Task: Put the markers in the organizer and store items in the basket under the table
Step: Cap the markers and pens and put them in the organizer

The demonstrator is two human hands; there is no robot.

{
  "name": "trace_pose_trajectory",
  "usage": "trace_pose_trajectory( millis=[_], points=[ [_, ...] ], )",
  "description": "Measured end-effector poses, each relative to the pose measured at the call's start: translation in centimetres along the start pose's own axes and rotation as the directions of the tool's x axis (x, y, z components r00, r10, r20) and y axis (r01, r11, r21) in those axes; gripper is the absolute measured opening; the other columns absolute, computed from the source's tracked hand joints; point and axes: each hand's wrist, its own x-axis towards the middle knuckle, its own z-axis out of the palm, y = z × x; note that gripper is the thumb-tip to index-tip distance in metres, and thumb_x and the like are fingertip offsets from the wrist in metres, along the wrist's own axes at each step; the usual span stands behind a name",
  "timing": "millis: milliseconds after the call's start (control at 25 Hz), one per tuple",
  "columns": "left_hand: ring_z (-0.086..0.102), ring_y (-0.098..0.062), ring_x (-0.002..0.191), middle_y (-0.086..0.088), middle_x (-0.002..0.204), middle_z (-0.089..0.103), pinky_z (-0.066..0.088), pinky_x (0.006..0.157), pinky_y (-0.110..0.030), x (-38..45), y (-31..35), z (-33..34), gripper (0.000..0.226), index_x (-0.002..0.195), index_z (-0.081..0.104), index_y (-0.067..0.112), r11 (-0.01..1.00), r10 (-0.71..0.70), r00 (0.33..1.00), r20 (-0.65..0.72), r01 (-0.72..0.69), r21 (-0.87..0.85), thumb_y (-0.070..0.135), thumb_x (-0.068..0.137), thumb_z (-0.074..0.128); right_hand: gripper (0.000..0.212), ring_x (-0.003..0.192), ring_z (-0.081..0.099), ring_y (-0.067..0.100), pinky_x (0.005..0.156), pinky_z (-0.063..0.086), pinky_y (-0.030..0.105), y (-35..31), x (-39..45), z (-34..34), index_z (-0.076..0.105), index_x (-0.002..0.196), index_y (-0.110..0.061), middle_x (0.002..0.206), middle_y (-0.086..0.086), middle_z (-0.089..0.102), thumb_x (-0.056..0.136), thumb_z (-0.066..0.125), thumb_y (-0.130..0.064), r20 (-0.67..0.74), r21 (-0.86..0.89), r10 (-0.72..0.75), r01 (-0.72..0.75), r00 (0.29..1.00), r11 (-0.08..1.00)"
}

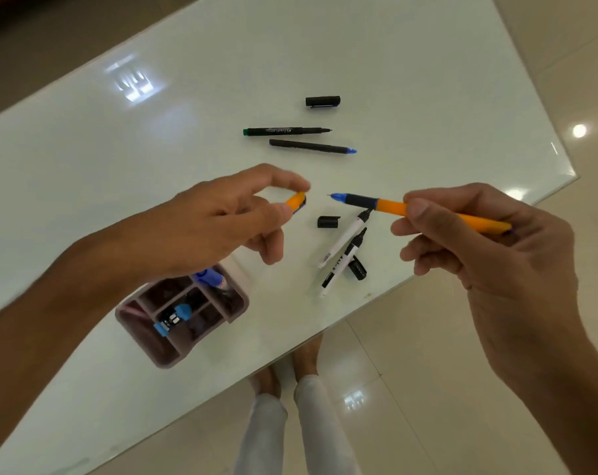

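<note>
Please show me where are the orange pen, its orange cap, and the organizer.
orange pen (390, 204): head view, on the orange barrel.
orange cap (295, 200): head view, on its orange side.
organizer (237, 305): head view, on its right wall.

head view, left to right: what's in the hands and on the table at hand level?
organizer → left hand → orange cap → small black cap → orange pen → right hand

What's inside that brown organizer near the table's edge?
The organizer has several compartments. One holds a blue-capped marker, another a light-blue-ended item, too blurred to name. The left hand and its forearm cover the far corner, so anything there is hidden.
</note>
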Motion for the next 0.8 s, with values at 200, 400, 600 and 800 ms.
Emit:
trace_pose_trajectory(
  millis=[200, 400, 600, 800],
  points=[
    [0.077, -0.007, 0.092, -0.002, 0.091, 0.082, 0.053, 0.075, -0.006, -2.0, 1.0, 2.3, 0.022, 0.128, 0.057, 0.034, 0.984, -0.126, 0.981, 0.146, 0.142, -0.105, 0.032, 0.108, 0.049, 0.007, 0.063, 0.071, 0.022, 0.062, 0.058, 0.027, 0.6, -2.7, -0.4, 0.081, 0.093, -0.017, 0.082, 0.008, 0.081, 0.089, 0.076, -0.02, -0.009, -0.033, -0.018, 0.018, 1.0, 0.999],
    [0.081, -0.032, 0.09, -0.02, 0.1, 0.081, 0.066, 0.082, -0.037, -3.6, 0.4, 4.7, 0.025, 0.117, 0.044, 0.01, 0.565, -0.193, 0.971, -0.14, -0.006, -0.825, 0.017, 0.099, 0.06, 0.012, 0.063, 0.072, 0.023, 0.061, 0.057, 0.027, 0.7, -5.7, 0.3, 0.081, 0.095, -0.017, 0.083, 0.009, 0.081, 0.088, 0.074, -0.023, 0.031, -0.029, -0.089, 0.09, 0.996, 0.995],
    [0.08, -0.034, 0.098, -0.022, 0.105, 0.08, 0.065, 0.086, -0.043, -6.2, -1.2, 5.3, 0.021, 0.11, 0.041, 0.011, 0.461, -0.2, 0.958, -0.204, -0.092, -0.883, 0.016, 0.1, 0.059, 0.012, 0.061, 0.071, 0.024, 0.06, 0.057, 0.025, 1.5, -8.2, 2.4, 0.08, 0.096, -0.015, 0.084, 0.008, 0.082, 0.09, 0.073, -0.022, 0.029, -0.016, -0.081, 0.082, 0.996, 0.997],
    [0.081, -0.032, 0.093, -0.021, 0.102, 0.081, 0.066, 0.083, -0.039, -8.8, -3.3, 5.1, 0.02, 0.108, 0.043, 0.012, 0.439, -0.234, 0.936, -0.262, -0.138, -0.888, 0.015, 0.099, 0.06, 0.014, 0.062, 0.071, 0.023, 0.06, 0.057, 0.025, 2.1, -9.8, 5.0, 0.08, 0.098, -0.011, 0.085, 0.01, 0.082, 0.09, 0.073, -0.02, 0.082, -0.002, -0.062, 0.062, 0.995, 0.998]
  ],
)
